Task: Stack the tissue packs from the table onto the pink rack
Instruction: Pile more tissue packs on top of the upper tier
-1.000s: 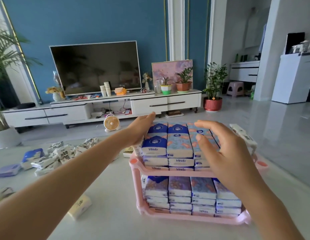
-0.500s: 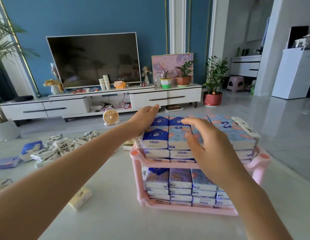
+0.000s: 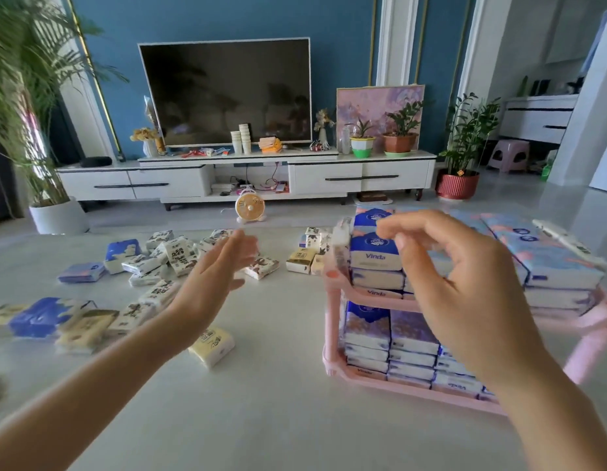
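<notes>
The pink rack [image 3: 333, 334] stands on the table at the right, with both shelves packed with blue and white tissue packs [image 3: 375, 254]. My right hand [image 3: 465, 294] hovers in front of the upper shelf, fingers loosely curled and holding nothing. My left hand [image 3: 213, 277] is open, fingers spread, in the air left of the rack above the table. Loose tissue packs [image 3: 166, 256] lie scattered across the left of the table. A yellow pack [image 3: 212, 346] lies just below my left wrist.
The white table [image 3: 278, 419] runs under everything. A small cluster of packs [image 3: 305, 253] sits beside the rack's left post. Beyond the table are a TV stand [image 3: 247, 178], a small fan [image 3: 249, 207] on the floor and potted plants.
My left hand has left the rack's top stack and swung left toward the scattered packs. My right hand has lifted off the packs. The view has turned left.
</notes>
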Motion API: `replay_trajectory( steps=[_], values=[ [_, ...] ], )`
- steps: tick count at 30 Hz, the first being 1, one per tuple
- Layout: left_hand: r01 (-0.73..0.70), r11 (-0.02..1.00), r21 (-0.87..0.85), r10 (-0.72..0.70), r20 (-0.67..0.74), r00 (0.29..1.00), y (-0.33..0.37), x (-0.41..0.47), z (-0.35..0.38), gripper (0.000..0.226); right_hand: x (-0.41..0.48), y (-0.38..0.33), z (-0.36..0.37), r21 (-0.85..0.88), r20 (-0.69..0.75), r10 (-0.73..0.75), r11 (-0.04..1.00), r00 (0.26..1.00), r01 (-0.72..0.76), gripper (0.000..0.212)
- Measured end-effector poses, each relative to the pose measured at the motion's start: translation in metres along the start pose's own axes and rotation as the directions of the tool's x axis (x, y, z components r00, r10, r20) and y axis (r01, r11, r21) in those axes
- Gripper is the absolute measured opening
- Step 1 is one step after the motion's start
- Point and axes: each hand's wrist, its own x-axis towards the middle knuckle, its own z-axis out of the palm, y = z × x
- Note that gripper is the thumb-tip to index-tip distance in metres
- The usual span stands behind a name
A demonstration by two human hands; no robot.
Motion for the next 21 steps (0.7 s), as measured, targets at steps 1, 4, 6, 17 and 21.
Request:
replay_trajectory(
  steps=[1,4,6,17,21],
  values=[
    [0.036,0.999,-0.016,-0.037,-0.039,0.999,-0.015,-0.014,-0.015,0.052,-0.002,-0.005,0.009,0.074,0.035,0.019,0.997,0.999,-0.022,0.021],
    [0.184,0.978,-0.1,-0.199,-0.17,0.965,-0.06,-0.044,-0.051,0.037,-0.015,-0.019,0.046,0.253,0.228,0.103,0.954,0.968,-0.161,0.017],
    [0.269,0.949,-0.165,-0.3,-0.209,0.931,-0.083,-0.059,-0.064,0.032,-0.028,-0.019,0.077,0.24,0.358,0.116,0.948,0.926,-0.211,0.016],
    [0.178,0.891,0.417,-0.003,-0.387,0.922,-0.121,-0.028,-0.115,0.03,-0.088,0.003,0.208,-0.016,0.651,0.298,0.925,0.698,-0.379,0.033],
    [0.251,0.68,0.689,0.016,-0.356,0.934,-0.165,-0.024,-0.16,0.049,-0.079,0.003,0.259,-0.114,0.398,0.127,0.99,0.908,-0.089,0.034]
  ],
)
